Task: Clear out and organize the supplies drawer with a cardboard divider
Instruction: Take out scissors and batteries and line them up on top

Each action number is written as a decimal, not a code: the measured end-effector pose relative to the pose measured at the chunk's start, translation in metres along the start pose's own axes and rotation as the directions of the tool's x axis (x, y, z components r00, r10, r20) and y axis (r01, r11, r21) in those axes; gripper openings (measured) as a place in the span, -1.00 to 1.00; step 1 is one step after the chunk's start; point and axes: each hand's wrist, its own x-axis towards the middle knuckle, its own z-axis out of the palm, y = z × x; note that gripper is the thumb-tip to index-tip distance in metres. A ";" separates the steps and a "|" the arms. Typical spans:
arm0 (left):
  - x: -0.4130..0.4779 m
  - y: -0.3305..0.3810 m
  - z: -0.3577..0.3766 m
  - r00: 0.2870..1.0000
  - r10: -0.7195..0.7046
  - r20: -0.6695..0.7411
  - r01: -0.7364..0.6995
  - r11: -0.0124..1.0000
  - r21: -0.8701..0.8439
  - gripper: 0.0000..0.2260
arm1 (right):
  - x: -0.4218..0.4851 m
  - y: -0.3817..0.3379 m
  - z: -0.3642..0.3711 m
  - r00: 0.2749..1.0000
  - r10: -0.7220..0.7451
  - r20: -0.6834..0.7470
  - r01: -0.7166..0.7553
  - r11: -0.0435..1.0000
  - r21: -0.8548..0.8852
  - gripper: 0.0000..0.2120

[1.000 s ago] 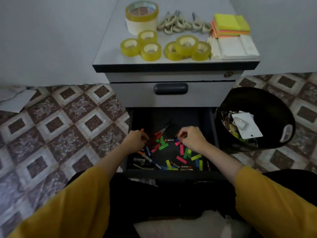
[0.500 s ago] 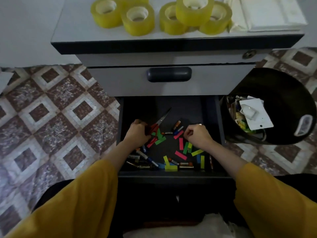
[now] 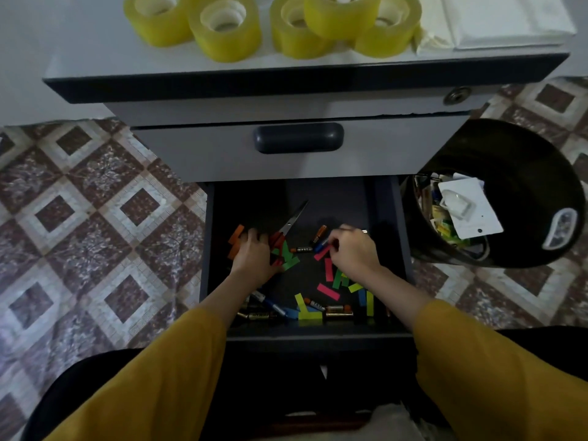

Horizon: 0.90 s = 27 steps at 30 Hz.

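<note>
The lower drawer (image 3: 386, 218) is pulled open, dark inside. Coloured paper strips (image 3: 327, 291), several batteries (image 3: 339, 310) and red-handled scissors (image 3: 291, 222) lie scattered on its bottom. My left hand (image 3: 254, 254) is in the drawer's left half beside the scissors' handles, fingers curled round a bunch of orange strips (image 3: 235, 238) that stick out to its left. Over the right half, my right hand (image 3: 353, 251) has its fingers curled and pinches at a pink strip (image 3: 321, 252) next to a blue battery. What else it holds is hidden.
A black bin (image 3: 521, 198) holding scraps and white packaging stands right of the drawer. Yellow tape rolls (image 3: 226, 30) and white folded paper (image 3: 502, 20) sit on the cabinet top. The upper drawer (image 3: 299, 138) is closed. Patterned floor tiles lie on both sides.
The camera has moved closer and lower over the drawer. My left hand shifted left past the scissors with orange strips in it; my right hand stayed over the pink and blue pieces.
</note>
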 end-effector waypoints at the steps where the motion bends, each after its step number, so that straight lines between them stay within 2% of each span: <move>1: 0.001 0.001 0.001 1.000 -0.006 -0.010 0.006 1.000 -0.003 -0.34 | 0.001 -0.001 0.002 0.999 -0.032 -0.001 0.032 0.999 -0.023 -0.79; 6: 0.001 0.001 0.004 0.998 -0.027 -0.057 0.027 1.000 0.001 -0.41 | 0.006 0.000 0.010 0.995 -0.076 0.071 0.082 0.994 -0.074 -0.67; 15: -0.002 0.002 0.000 0.999 -0.052 -0.003 0.052 0.998 -0.046 -0.36 | 0.001 0.004 0.011 0.996 -0.031 0.078 0.035 0.998 -0.054 -0.71; 17: -0.004 0.004 -0.001 0.997 -0.038 0.061 0.044 0.993 -0.110 -0.45 | 0.001 0.002 0.012 0.997 -0.020 0.071 0.023 0.999 -0.042 -0.71; 21: -0.003 0.007 0.000 0.990 0.069 0.124 -0.044 0.980 -0.196 -0.75 | -0.001 -0.003 0.013 0.996 0.003 0.084 -0.004 1.000 0.005 -0.74; 24: -0.003 0.009 -0.004 0.973 0.127 0.192 -0.093 0.980 -0.178 -0.78 | -0.005 -0.009 0.013 0.995 -0.005 0.095 0.001 0.999 0.043 -0.72; 27: 0.000 0.010 -0.007 0.990 0.091 0.103 -0.074 0.984 -0.160 -0.80 | -0.012 -0.015 0.017 0.995 0.000 0.098 -0.006 0.998 0.062 -0.58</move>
